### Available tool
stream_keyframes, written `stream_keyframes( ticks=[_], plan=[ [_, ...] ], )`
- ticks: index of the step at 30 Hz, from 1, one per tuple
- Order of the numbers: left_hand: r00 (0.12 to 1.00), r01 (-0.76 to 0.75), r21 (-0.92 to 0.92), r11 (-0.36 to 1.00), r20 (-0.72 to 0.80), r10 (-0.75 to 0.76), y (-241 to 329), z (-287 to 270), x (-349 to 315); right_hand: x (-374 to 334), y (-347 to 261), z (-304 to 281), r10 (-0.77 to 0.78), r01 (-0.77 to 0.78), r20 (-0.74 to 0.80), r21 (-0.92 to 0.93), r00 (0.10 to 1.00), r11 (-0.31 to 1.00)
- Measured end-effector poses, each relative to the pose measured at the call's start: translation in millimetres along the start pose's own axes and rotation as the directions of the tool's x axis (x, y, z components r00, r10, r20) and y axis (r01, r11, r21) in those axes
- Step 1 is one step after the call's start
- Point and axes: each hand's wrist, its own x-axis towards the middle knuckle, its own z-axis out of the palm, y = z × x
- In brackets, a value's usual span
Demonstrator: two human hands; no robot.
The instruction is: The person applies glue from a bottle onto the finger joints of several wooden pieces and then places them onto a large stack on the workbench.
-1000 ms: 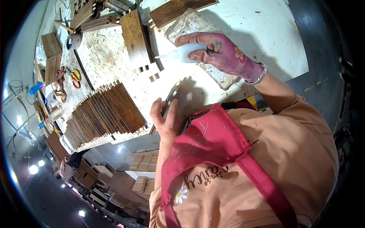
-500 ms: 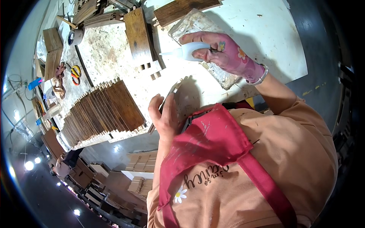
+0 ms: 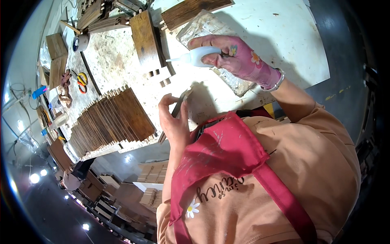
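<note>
My right hand (image 3: 243, 57), in a pink flowered glove, is closed round a translucent white squeeze bottle (image 3: 201, 56). Its thin nozzle points left, over the table beside the pale end of a dark brown board (image 3: 144, 40) that shows holes. Nearer to me, my bare left hand (image 3: 175, 124) grips a narrow wooden piece (image 3: 179, 103) between thumb and fingers. That piece is seen edge-on, with a pale upper end; its lower part is hidden by the hand. Left of this hand stands a long row of brown boards (image 3: 109, 118) with pale dowels along their upper ends.
A plastic-wrapped flat bundle (image 3: 207, 26) lies under and beyond my right hand. Another brown board (image 3: 195, 12) is at the far edge. To the left are scissors (image 3: 82, 81), a tape roll (image 3: 80, 42) and stacked boards (image 3: 97, 18). Another person (image 3: 72, 181) is at the lower left.
My right hand and the bottle have shifted slightly left. My left fingers have moved up along the wooden piece, and more of its side shows.
</note>
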Motion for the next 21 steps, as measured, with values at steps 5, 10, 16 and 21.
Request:
stream_keyframes(
  ticks=[5, 10, 16, 21],
  plan=[
    [1.000, 0.027, -0.053, 0.998, 0.012, -0.026, 1.7, 3.4, 0.4, -1.7, -1.4, -1.5, -0.006, 0.006, 0.000, -0.030, 1.000, 1.000],
    [1.000, -0.020, 0.002, 1.000, 0.022, 0.020, -1.7, 3.2, 0.6, -1.8, 3.8, -0.7, -0.063, 0.064, 0.009, -0.018, 0.998, 0.998],
    [0.990, 0.119, -0.095, 0.988, 0.088, -0.111, 11.1, -2.9, 6.0, -1.8, -0.4, -0.2, -0.027, 0.028, 0.007, -0.053, 1.000, 0.998],
    [0.978, 0.158, -0.081, 0.984, 0.154, -0.144, 13.4, -8.1, 9.6, -0.9, -1.5, 1.0, -0.029, 0.029, 0.005, -0.021, 1.000, 0.999]
  ],
)
